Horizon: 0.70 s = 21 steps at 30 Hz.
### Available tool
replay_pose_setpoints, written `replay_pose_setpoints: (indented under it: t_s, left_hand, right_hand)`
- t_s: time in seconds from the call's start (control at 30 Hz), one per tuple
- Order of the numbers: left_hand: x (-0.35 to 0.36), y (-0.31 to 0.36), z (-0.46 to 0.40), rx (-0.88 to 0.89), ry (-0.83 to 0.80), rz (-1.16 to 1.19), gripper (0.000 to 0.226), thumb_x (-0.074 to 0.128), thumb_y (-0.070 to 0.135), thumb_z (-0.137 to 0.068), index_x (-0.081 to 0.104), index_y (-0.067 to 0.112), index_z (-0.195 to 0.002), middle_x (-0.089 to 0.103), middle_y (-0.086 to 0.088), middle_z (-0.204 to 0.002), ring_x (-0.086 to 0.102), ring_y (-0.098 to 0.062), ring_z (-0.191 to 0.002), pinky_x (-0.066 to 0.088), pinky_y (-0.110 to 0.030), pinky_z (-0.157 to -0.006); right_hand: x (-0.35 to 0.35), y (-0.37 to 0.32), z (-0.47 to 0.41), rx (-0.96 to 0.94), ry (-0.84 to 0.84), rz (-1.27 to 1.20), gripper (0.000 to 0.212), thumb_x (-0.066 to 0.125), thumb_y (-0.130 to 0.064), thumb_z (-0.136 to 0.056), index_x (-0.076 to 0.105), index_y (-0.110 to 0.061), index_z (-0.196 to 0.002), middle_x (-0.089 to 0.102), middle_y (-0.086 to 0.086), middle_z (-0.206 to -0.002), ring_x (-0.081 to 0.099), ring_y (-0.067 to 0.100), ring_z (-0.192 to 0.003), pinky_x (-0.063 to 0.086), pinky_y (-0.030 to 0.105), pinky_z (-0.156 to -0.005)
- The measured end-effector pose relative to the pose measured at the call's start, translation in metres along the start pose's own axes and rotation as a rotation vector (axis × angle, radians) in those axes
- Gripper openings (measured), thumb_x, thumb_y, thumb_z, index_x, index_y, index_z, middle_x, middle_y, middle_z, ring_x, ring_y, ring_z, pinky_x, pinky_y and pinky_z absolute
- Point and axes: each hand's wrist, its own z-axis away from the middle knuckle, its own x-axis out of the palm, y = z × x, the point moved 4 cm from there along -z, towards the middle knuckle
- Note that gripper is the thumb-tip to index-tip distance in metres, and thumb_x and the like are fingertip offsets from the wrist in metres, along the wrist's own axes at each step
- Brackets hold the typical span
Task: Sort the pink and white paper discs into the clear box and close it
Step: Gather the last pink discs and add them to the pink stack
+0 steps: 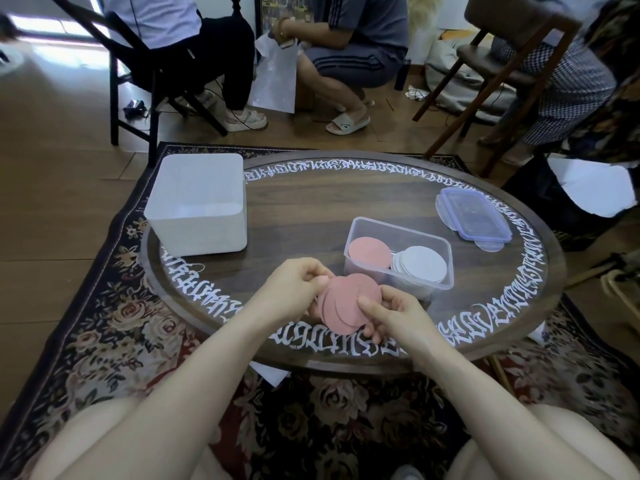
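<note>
Head view, the only one: both hands meet over the near edge of the round bench [311,209], sharing a fanned bundle of pink discs [349,303]. The left hand [294,285] pinches the bundle's far-left rim between thumb and curled fingers; the right hand [388,313] has its thumb laid on top at the near-right edge with fingers tucked beneath, so each grip is pressed onto paper, neither spread.

Just beyond the right grip stands the clear box [433,251], open, with a pink stack [369,252] on its left side and a white stack [420,263] on its right, the two nearly touching. Farther off, beyond and right of that grip, lies the lid [472,214], with clear round sheets under its edges. Well beyond the left grip sits a white tub [197,202].

To my eye these discs are thin, light and floppy, apt to slide over one another and fan wider. They look best squared up and held by opposite rims, then lowered flat onto the pink side.
</note>
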Motion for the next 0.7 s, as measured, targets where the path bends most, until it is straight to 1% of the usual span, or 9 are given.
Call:
replay_pose_setpoints:
  t_s: [0.07,0.13,0.2,0.23,0.3,0.37,0.43,0.57,0.7]
  left_hand:
    - [0.006,0.001,0.005,0.015,-0.022,-0.007,0.015,0.057,0.028,-0.091,0.064,0.014,-0.091,0.064,-0.003,-0.07,0.058,-0.013,-0.056,0.042,-0.022,-0.044]
    - [0.011,0.002,0.008,0.046,-0.019,-0.064,0.021,0.07,0.038,-0.08,0.065,0.02,-0.089,0.067,-0.001,-0.076,0.063,-0.015,-0.065,0.053,-0.03,-0.055]
    - [0.013,0.002,0.012,0.084,0.036,-0.223,0.022,0.075,0.035,-0.074,0.064,0.022,-0.087,0.067,0.003,-0.079,0.065,-0.018,-0.076,0.055,-0.039,-0.071]
    - [0.013,0.003,0.014,0.105,0.076,-0.294,0.019,0.075,0.032,-0.074,0.064,0.023,-0.086,0.066,0.005,-0.078,0.063,-0.018,-0.078,0.054,-0.04,-0.074]
    - [0.013,0.003,0.019,0.167,0.147,-0.372,0.013,0.071,0.03,-0.077,0.062,0.025,-0.085,0.063,0.01,-0.077,0.059,-0.016,-0.077,0.05,-0.037,-0.074]
    - [0.013,0.002,0.022,0.245,0.19,-0.469,0.012,0.068,0.031,-0.08,0.06,0.025,-0.087,0.06,0.012,-0.078,0.056,-0.015,-0.078,0.046,-0.034,-0.071]
    - [0.016,0.0,0.024,0.317,0.204,-0.599,0.014,0.064,0.034,-0.083,0.058,0.025,-0.091,0.059,0.011,-0.083,0.055,-0.015,-0.083,0.043,-0.033,-0.069]
    - [0.022,-0.009,0.023,0.344,0.128,-0.515,0.011,0.066,0.03,-0.081,0.059,0.026,-0.089,0.059,0.01,-0.086,0.052,-0.014,-0.08,0.046,-0.036,-0.072]
    - [0.027,-0.009,0.023,0.367,0.104,-0.503,0.011,0.065,0.031,-0.082,0.061,0.029,-0.092,0.058,0.012,-0.088,0.051,-0.01,-0.08,0.043,-0.03,-0.07]
  right_hand:
    - [0.001,-0.002,0.003,-0.011,-0.021,-0.049,0.013,0.06,-0.013,-0.091,0.064,-0.005,-0.101,0.061,0.01,-0.063,0.053,0.019,-0.053,0.045,0.022,-0.046]
    - [0.002,-0.004,0.006,-0.043,-0.049,-0.079,0.013,0.06,-0.01,-0.091,0.063,-0.003,-0.101,0.062,0.013,-0.067,0.055,0.016,-0.05,0.046,0.021,-0.044]
    - [0.002,-0.006,0.009,-0.111,-0.061,-0.047,0.011,0.063,-0.011,-0.09,0.062,-0.004,-0.098,0.063,0.017,-0.07,0.056,0.018,-0.05,0.048,0.023,-0.046]
    - [0.001,-0.006,0.011,-0.15,-0.057,-0.009,0.009,0.065,-0.011,-0.089,0.062,-0.006,-0.095,0.064,0.015,-0.071,0.057,0.018,-0.051,0.048,0.024,-0.048]
    - [0.001,-0.008,0.014,-0.235,-0.027,0.101,0.007,0.068,-0.012,-0.086,0.062,-0.015,-0.088,0.066,0.001,-0.071,0.058,0.015,-0.056,0.05,0.029,-0.055]
    - [0.0,-0.01,0.016,-0.33,0.022,0.291,0.012,0.07,-0.018,-0.084,0.06,-0.024,-0.082,0.064,-0.008,-0.07,0.056,0.012,-0.062,0.048,0.033,-0.063]
    - [0.0,-0.013,0.017,-0.407,0.05,0.462,0.014,0.07,-0.021,-0.082,0.058,-0.027,-0.079,0.059,-0.014,-0.069,0.05,0.006,-0.06,0.044,0.029,-0.062]
    - [-0.001,-0.014,0.019,-0.46,0.049,0.553,0.014,0.071,-0.017,-0.08,0.059,-0.025,-0.081,0.06,-0.012,-0.073,0.052,0.006,-0.064,0.043,0.023,-0.062]
    - [-0.004,-0.011,0.022,-0.448,0.021,0.584,0.018,0.074,-0.02,-0.077,0.06,-0.028,-0.085,0.061,-0.011,-0.078,0.052,0.008,-0.065,0.045,0.025,-0.063]
